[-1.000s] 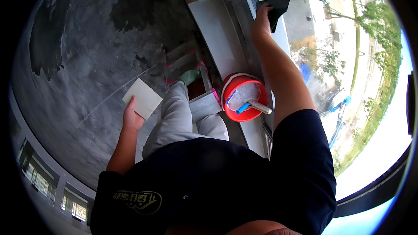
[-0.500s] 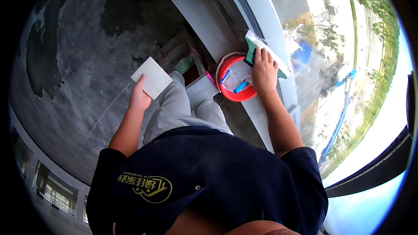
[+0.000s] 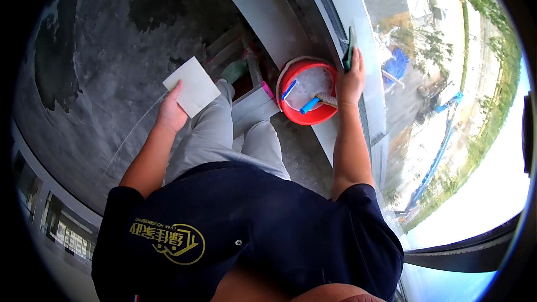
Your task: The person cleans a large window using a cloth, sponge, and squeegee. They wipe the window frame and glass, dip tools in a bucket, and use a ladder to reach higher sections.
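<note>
My left hand (image 3: pixel 172 113) is closed on one corner of a flat, white square pad (image 3: pixel 196 86), held level over the floor beside my leg. On the right, my right hand (image 3: pixel 351 83) grips a thin green pad (image 3: pixel 350 50), now seen nearly edge-on against the window frame (image 3: pixel 358 8). Below and left of that hand stands a red bucket (image 3: pixel 310 118) of sudsy water. A tool with a blue handle (image 3: pixel 309 105) and a blue bar-shaped tool (image 3: pixel 289 89) rest inside it.
A long white ledge (image 3: pixel 263 17) runs beside the window. Window glass (image 3: pixel 447 106) fills the right side, with trees and ground far below. A silver step platform (image 3: pixel 251 109) with a pink end stands by my legs. The grey floor (image 3: pixel 112 78) has dark patches.
My right hand has moved right, away from above the bucket to the window frame, turning the green pad from a broad face to its edge. My left hand still holds the white pad.
</note>
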{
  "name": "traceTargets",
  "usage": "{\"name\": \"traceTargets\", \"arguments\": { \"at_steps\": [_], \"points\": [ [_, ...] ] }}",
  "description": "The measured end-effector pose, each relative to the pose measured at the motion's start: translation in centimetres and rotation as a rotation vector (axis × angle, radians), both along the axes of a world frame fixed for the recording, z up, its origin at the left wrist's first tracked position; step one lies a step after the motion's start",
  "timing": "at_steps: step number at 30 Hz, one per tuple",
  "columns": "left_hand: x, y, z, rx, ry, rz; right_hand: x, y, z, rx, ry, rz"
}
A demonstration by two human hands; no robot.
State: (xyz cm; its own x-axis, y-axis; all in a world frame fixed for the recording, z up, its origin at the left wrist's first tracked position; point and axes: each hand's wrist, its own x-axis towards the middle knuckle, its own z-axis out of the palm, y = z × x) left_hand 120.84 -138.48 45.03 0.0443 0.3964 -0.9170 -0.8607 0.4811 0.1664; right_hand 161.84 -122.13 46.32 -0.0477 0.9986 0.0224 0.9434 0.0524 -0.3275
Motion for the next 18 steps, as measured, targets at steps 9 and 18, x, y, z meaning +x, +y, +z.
{"name": "traceTargets", "arguments": {
  "at_steps": [9, 18],
  "points": [
    [-1.9, -0.4, 0.5, -0.035, 0.086, -0.026, 2.2, 0.3, -1.2, -0.145, -0.046, -0.014],
    [5.6, 4.4, 1.5, 0.073, -0.122, -0.112, 4.6, -7.3, 36.9, 0.678, 0.313, -0.495]
  ]
}}
